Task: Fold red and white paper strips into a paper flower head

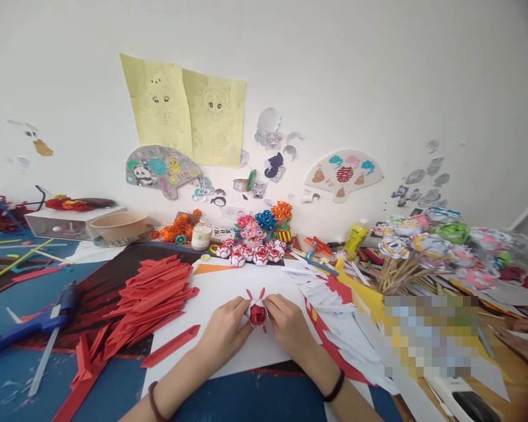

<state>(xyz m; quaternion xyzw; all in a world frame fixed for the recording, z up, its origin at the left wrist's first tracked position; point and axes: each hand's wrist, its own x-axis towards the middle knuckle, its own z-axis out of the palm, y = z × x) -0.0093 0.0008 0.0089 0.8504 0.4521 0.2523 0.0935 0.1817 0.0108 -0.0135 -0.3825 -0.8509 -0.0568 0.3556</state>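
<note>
On the cluttered blue worktop (35,375), over a white paper sheet (220,293), both hands worked a small folded red-and-white paper flower (257,312). Left hand (223,333) and right hand (289,323) had fingers pinching its sides; mid-assembly, seemingly; the next tuck would need steady, light pressure.

- One view only: a camera worn on the person's head, so no second view shares the scene.
- It faces forward and down over the counter (229,398) toward the wall (378,70) behind it.
- The near counter edge lies at the bottom of the frame; both forearms enter from there.
- The hands, left hand (223,333) and right hand (289,325), sit close to the lens, low and centred.
- The wide lens bends the counter's sides upward.
</note>
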